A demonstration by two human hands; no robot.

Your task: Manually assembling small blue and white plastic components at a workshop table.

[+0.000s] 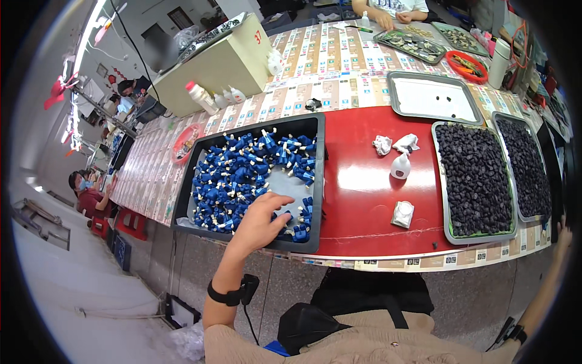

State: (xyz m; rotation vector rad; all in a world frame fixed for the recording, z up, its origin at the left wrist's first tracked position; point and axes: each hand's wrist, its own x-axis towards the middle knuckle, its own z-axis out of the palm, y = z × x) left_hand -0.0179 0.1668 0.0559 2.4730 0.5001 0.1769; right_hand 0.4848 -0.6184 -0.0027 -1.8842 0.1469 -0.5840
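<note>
My left hand (260,221) reaches over the near edge of a black plastic crate (321,164), its fingers apart and thumb spread. Nothing shows in its grasp. Below and around it lie many small blue figure-like pieces (233,173) with cream-coloured tips, heaped mostly to the left. A pale liner (285,183) shows on the crate's bottom. Far out at the right rim of the view, my right hand (563,233) is held low beside the trays; its fingers are too dim and small to read.
On the red board (357,224) stand a white bottle (400,166), crumpled tissues (405,144) and a small white block (402,214). Two trays of dark pieces (476,176) are at right, behind them a white-bottomed tray (424,103). Across the table another person's hand (385,21) works.
</note>
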